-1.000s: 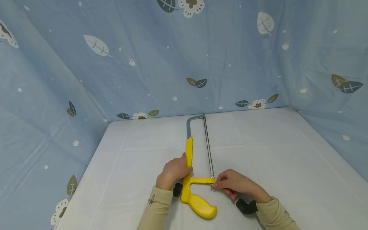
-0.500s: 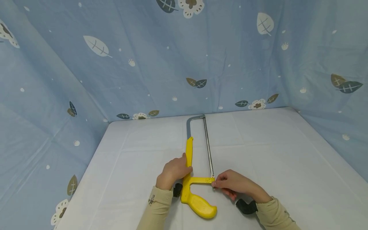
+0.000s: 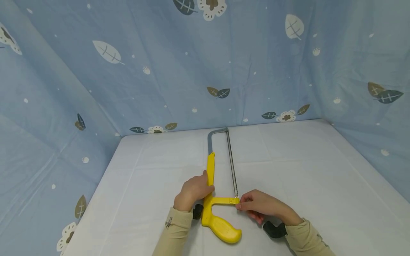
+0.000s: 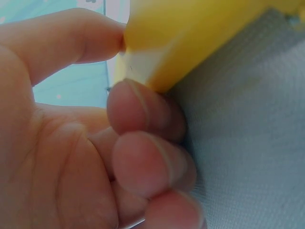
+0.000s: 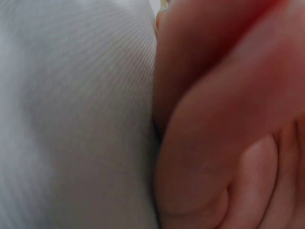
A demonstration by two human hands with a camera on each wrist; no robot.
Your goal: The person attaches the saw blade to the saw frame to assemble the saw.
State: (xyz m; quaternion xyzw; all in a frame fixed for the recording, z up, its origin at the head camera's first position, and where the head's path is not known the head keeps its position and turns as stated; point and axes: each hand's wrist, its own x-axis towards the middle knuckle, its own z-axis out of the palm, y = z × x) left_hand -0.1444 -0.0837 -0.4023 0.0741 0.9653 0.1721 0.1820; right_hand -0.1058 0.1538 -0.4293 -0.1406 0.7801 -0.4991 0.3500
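Note:
A yellow hacksaw (image 3: 221,229) with a grey front bow lies flat on the white cloth, its handle toward me. Its thin blade (image 3: 232,161) runs along the right side from the far tip to the yellow crosspiece (image 3: 222,201). My left hand (image 3: 194,190) grips the yellow frame bar above the handle. In the left wrist view the thumb and curled fingertips (image 4: 138,107) meet the yellow frame (image 4: 190,38). Thumb and index finger of my right hand (image 3: 261,202) pinch the small metal wing nut just below the crosspiece's right end; the fingers mostly hide it.
The white cloth-covered table (image 3: 304,160) extends on both sides of the saw. A blue patterned curtain (image 3: 179,71) hangs along the back and sides. Black wrist-worn devices (image 3: 274,230) sit below each hand, near the tan sleeves.
The right thumb and fingertips have shifted slightly over the wing nut, covering metal that showed a second ago. The left hand and the hacksaw stay put.

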